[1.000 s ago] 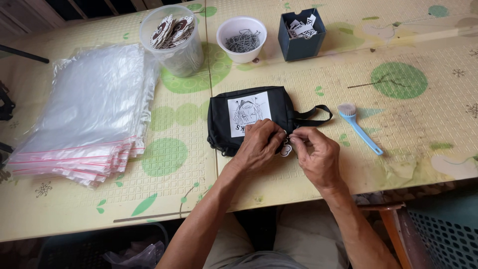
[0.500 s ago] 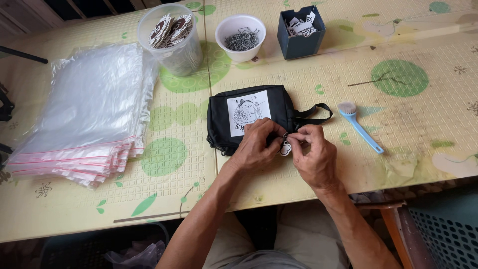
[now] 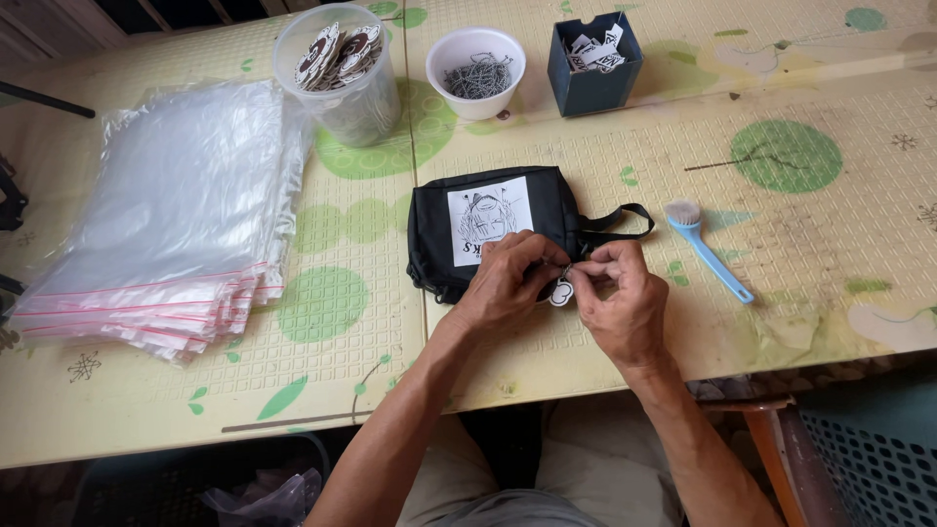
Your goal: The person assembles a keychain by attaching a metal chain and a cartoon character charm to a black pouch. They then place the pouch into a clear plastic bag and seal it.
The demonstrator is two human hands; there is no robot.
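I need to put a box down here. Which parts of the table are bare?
Bare: right of the brush, and between the bags and pouch. Crowded: the far edge with tub, bowl and box.

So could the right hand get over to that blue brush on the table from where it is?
Probably yes. The right hand is pinching a small white tag at the black pouch, and the blue brush lies just beyond it on bare table, nothing between.

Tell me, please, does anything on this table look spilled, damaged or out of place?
Nothing is spilled. The table covering looks worn and stained near its front right edge. The stack of clear bags is fanned unevenly. The left hand and right hand work at the black pouch; the blue brush lies loose beside it.
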